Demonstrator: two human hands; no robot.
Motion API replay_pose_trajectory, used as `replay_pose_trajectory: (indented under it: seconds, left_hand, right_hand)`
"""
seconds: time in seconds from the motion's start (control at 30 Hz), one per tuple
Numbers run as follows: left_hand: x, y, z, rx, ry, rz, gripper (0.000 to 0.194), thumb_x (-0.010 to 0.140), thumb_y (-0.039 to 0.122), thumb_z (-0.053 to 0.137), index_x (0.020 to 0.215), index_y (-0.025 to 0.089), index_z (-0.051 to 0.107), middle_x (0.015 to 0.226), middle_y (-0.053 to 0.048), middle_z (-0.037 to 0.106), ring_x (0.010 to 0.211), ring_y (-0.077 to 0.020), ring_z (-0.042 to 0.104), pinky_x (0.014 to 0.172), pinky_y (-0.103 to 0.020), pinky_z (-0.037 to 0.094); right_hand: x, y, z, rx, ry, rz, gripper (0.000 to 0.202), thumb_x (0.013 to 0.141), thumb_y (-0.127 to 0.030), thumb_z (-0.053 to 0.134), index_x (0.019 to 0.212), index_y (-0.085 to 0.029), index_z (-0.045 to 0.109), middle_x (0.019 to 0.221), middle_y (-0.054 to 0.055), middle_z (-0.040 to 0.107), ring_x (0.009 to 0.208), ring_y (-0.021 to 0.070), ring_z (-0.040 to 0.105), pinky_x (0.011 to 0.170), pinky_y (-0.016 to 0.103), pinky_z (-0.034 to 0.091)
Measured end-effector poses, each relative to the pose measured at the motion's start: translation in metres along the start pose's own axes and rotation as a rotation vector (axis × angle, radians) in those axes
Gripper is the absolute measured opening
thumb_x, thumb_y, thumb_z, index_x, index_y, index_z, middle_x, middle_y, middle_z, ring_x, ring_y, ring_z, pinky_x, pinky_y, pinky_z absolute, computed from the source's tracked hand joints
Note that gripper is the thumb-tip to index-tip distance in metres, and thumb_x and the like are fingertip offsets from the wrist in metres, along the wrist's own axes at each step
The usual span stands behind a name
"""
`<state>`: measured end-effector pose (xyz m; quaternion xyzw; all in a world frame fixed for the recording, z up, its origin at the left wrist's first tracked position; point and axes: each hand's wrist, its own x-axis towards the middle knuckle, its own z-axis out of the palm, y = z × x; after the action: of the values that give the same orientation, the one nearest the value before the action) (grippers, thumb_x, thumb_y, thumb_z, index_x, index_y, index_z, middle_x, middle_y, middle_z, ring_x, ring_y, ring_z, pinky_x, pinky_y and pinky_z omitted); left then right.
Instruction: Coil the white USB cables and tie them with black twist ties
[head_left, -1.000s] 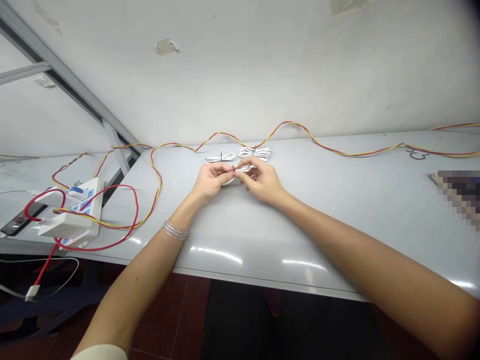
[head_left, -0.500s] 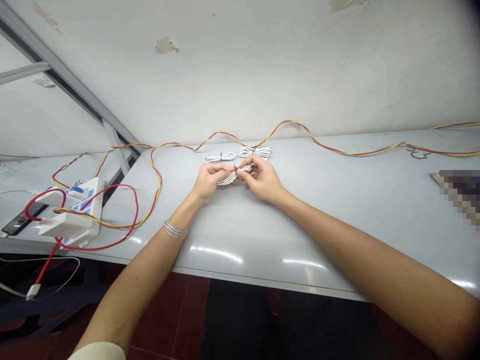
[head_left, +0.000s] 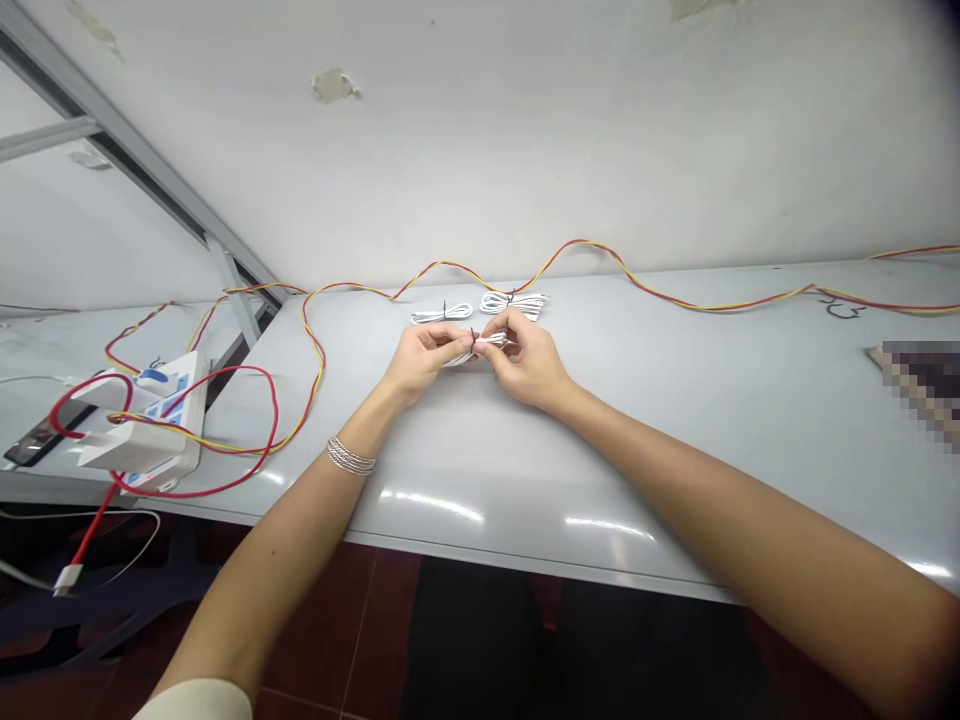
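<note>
A white power strip sits at the left of the desk. Mid-desk, the grip of the left hand pinches a white cable bundle near its dark tie. Just beyond lie a thinner coil and a thicker coil. The right hand's grip pinches the bundle's right part.

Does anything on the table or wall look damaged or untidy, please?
Yes, the white wall has a rough, discoloured patch at upper left, as if peeled. A thin red cable loops untidily beside the white rectangular power strip.
</note>
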<state>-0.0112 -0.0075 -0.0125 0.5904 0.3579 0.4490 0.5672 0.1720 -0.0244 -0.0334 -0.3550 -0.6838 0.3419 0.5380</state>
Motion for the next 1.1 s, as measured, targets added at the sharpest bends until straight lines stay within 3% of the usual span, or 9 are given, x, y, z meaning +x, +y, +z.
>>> replay_pose_trajectory:
  seconds: [0.2,0.4,0.63,0.87,1.1]
  left_hand:
    - [0.0,-0.002,0.0,-0.063,-0.037,-0.014,0.028,0.064,0.033,0.094,0.081,0.017,0.078,0.081,-0.002,0.075,0.073,-0.0152,0.071,0.079,-0.035,0.06]
    - [-0.004,0.0,0.006,-0.041,0.024,-0.033,0.029,0.061,0.031,0.095,0.079,0.016,0.078,0.081,-0.005,0.077,0.075,-0.0212,0.076,0.082,-0.044,0.064]
    - [-0.005,0.001,0.008,0.155,0.068,0.087,0.025,0.065,0.031,0.092,0.081,0.015,0.081,0.083,-0.007,0.079,0.079,-0.0229,0.076,0.086,-0.045,0.063]
    - [-0.005,0.001,0.01,0.216,0.076,0.125,0.02,0.068,0.031,0.089,0.078,0.016,0.081,0.079,-0.007,0.079,0.078,-0.0217,0.075,0.083,-0.042,0.062]
    - [-0.006,0.002,0.014,0.267,0.117,0.144,0.012,0.068,0.025,0.086,0.07,0.016,0.078,0.072,-0.005,0.076,0.071,-0.0185,0.071,0.08,-0.039,0.059]
  right_hand:
    - [0.004,0.002,-0.002,0.087,0.018,0.061,0.019,0.084,-0.036,0.07,0.086,-0.022,0.056,0.089,0.003,0.064,0.074,0.0166,0.061,0.056,0.03,0.05]
    - [0.007,0.002,-0.004,0.239,0.008,0.178,0.026,0.075,-0.039,0.078,0.081,-0.022,0.059,0.083,0.002,0.067,0.069,0.0174,0.065,0.054,0.031,0.054]
    - [0.009,-0.003,-0.01,0.392,-0.045,0.332,0.039,0.064,-0.043,0.089,0.076,-0.021,0.058,0.074,0.001,0.071,0.069,0.0185,0.07,0.051,0.027,0.052]
    - [0.007,-0.006,-0.007,0.37,-0.006,0.326,0.04,0.065,-0.044,0.089,0.076,-0.021,0.058,0.073,0.001,0.071,0.064,0.0163,0.068,0.049,0.026,0.05]
    - [0.01,-0.004,-0.011,0.401,-0.04,0.357,0.043,0.067,-0.056,0.086,0.074,-0.02,0.063,0.07,0.001,0.067,0.061,0.0149,0.063,0.052,0.029,0.053]
